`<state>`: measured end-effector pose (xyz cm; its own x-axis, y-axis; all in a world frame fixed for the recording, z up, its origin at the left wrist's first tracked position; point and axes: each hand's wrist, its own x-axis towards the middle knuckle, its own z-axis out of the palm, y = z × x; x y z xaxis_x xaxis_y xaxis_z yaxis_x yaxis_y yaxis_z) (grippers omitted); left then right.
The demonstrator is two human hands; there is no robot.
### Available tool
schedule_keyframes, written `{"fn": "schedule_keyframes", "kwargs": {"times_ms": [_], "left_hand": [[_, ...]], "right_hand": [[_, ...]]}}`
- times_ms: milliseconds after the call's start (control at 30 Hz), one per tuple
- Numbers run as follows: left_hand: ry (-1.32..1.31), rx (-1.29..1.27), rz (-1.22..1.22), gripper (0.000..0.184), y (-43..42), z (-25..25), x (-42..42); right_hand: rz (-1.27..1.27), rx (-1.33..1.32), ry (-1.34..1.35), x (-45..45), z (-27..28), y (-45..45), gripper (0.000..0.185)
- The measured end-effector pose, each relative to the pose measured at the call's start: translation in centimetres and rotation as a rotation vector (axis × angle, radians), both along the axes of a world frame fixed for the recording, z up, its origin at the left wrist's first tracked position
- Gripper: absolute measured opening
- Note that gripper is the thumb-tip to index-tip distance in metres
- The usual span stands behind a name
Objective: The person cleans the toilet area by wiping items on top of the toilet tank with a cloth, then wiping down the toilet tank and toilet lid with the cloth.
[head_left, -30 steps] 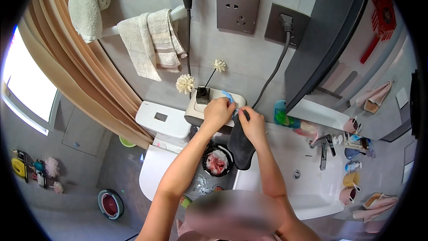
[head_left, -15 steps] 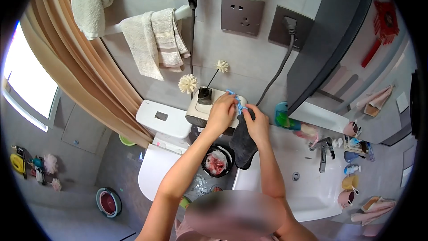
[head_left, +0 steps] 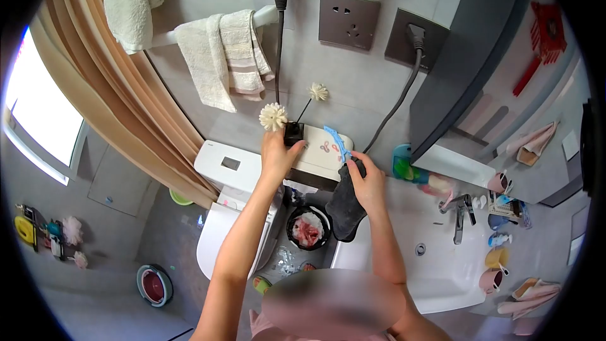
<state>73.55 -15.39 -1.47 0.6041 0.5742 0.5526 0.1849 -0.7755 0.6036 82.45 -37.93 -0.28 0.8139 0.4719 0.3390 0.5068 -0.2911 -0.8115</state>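
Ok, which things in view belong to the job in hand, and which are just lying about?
Seemingly part of the job:
dark grey cloth item, held in the right hand
blue strip at its upper end
black bottle, at the left hand; grip unclear

Apparently just lying about:
towels on the rail
black bin
yellow cup

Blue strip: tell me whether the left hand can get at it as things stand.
Likely yes: the left hand is at the black bottle, and nothing seems to block its way across the cream box to the blue strip.
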Motion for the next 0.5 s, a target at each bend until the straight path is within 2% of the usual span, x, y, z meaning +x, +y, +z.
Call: {"fn": "schedule_keyframes", "kwargs": {"times_ms": [67, 167, 233, 367, 500], "left_hand": [[0.004, 0.02, -0.037, 0.068, -0.1, 0.5, 0.2], [0.026, -0.13, -0.075, 0.061, -0.9, 1.4, 0.9], [-0.127, -0.249, -0.223, 0.057, -1.4, 1.8, 1.8], [-0.004, 0.017, -0.244, 0.058, -0.9, 2.1, 3.3], [0.094, -0.022, -0.23, 0.057, -0.8, 1.8, 3.5]], "right_hand": [[0.021, 0.042, 0.07, -0.2, 0.3, -0.2, 0.028], [0.03, 0.129, 0.055, -0.1, 0.1, -0.5, 0.024], [0.033, 0.118, 0.075, -0.1, 0.0, -0.7, 0.023], [0.048, 0.129, 0.077, -0.6, 0.1, -1.1, 0.021], [0.078, 0.149, 0.099, -1.0, 0.5, -1.5, 0.021]]}}
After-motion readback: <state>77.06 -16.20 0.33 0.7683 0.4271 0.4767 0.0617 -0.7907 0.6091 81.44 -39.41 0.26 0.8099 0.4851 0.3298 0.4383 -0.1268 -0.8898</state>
